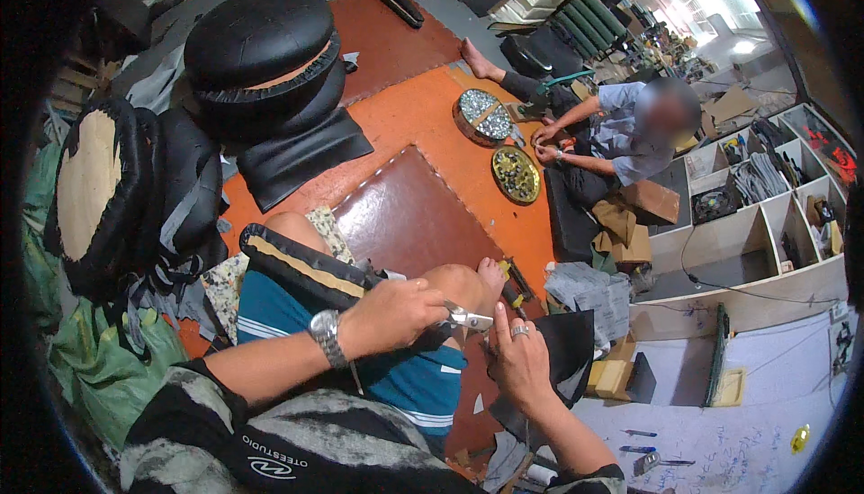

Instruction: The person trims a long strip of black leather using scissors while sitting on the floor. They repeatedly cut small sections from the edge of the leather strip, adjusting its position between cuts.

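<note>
My left hand [396, 316], with a metal watch at its wrist, is closed around short metal scissors [470, 317]. Their blades point right, toward my right hand [522, 354]. That hand wears a ring; its index finger is stretched upward beside the blade tips, and the fingers seem to hold nothing. Across my lap lies a long black padded piece [301, 269] with a tan strip along its middle, its near end by my left hand. Black sheet material [567, 343] lies just beyond my right hand.
Round black cushions [261, 40] are stacked at the far left, beside an upright one with a tan underside [87, 184]. A co-worker [621, 134] sits at the far right near a tin of small metal parts [483, 116] and a yellow tray [516, 175]. White shelving [720, 251] stands at right.
</note>
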Motion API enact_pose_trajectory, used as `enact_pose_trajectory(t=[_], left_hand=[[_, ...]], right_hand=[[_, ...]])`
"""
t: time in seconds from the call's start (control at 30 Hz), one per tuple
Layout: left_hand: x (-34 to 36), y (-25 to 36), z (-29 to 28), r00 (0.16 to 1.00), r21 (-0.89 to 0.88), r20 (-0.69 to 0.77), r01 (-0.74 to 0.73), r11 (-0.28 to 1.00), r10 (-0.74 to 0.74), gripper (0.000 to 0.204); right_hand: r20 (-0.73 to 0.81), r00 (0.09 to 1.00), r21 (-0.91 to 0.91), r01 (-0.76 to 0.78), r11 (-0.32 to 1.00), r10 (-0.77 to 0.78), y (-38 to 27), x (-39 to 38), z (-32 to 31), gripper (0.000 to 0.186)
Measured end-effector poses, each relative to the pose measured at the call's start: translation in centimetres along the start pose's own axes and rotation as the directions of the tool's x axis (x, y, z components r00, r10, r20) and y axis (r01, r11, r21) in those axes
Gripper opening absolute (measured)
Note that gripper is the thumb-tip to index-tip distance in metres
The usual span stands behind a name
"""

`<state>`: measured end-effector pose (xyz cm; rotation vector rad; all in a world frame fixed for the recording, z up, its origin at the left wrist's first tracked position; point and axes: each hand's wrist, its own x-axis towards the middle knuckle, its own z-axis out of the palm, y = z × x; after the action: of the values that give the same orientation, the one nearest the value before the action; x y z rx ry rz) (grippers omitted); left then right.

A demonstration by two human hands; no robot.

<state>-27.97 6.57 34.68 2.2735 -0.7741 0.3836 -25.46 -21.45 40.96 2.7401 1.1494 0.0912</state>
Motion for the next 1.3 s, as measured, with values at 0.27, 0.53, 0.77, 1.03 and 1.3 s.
enact_pose_trajectory(t=[0.27,0.53,0.77,1.03,1.3], left_hand=[[4.2,-3.1,-1.4,0.948,-0.144,0.287,0.183,0.973,-0.136,0.017],[5.1,-4.4,-1.2,0.930,-0.243,0.312,0.276,0.930,-0.195,0.020],[4.9,-5.4,-2.0,0.921,-0.376,0.321,0.336,0.864,-0.219,0.022],[5.1,-3.8,-3.0,0.920,-0.337,0.346,0.302,0.892,-0.181,0.024],[5.0,-4.4,-2.4,0.907,-0.314,0.384,0.304,0.899,-0.172,0.025]], right_hand=[[0.065,0.990,-0.059,0.125,0.990,-0.121,2.7,1.5,-0.8,0.047],[0.118,0.959,-0.135,0.272,0.953,-0.257,4.6,2.7,-0.9,0.029],[0.063,0.959,-0.118,0.281,0.952,-0.276,4.4,3.3,-2.5,0.043],[0.033,0.976,-0.084,0.215,0.973,-0.213,2.6,1.9,-2.9,0.061],[0.053,0.995,0.021,0.084,0.996,-0.085,1.4,0.2,-2.9,0.060]])
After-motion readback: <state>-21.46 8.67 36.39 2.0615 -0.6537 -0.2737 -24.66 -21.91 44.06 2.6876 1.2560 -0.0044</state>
